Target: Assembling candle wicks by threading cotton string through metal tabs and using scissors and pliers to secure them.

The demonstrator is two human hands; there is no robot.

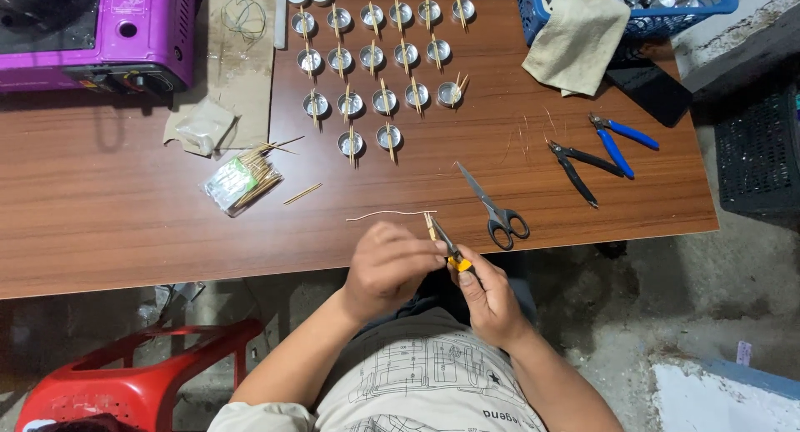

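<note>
Fingers (pixel 414 250) of the left hand (pixel 387 269) are curled together, pinching the lower end of a thin wooden stick (pixel 429 225) at the near edge of the tabletop (pixel 108 224). The stick's long axis runs almost straight away from the person, its free end pointing toward the rows of small metal cups (pixel 375 57). A pale length of wick string (pixel 385 215) meets the stick near its top and trails off to the left, lying flat on the wood.

Just to the right, the right hand (pixel 492 303) is closed around the yellow grip of a small pair of pliers (pixel 448 249), whose dark nose angles up and to the left so that its tip sits right beside the stick, touching or nearly so; I cannot tell which. The two hands are almost in contact, the left one nearer the stick.

Grey-handled scissors (pixel 493 207) lie just beyond the right hand, and black-handled pliers (pixel 577 167) and blue-handled pliers (pixel 618 140) lie farther right. A packet of sticks (pixel 242 182) rests well to the left.
</note>
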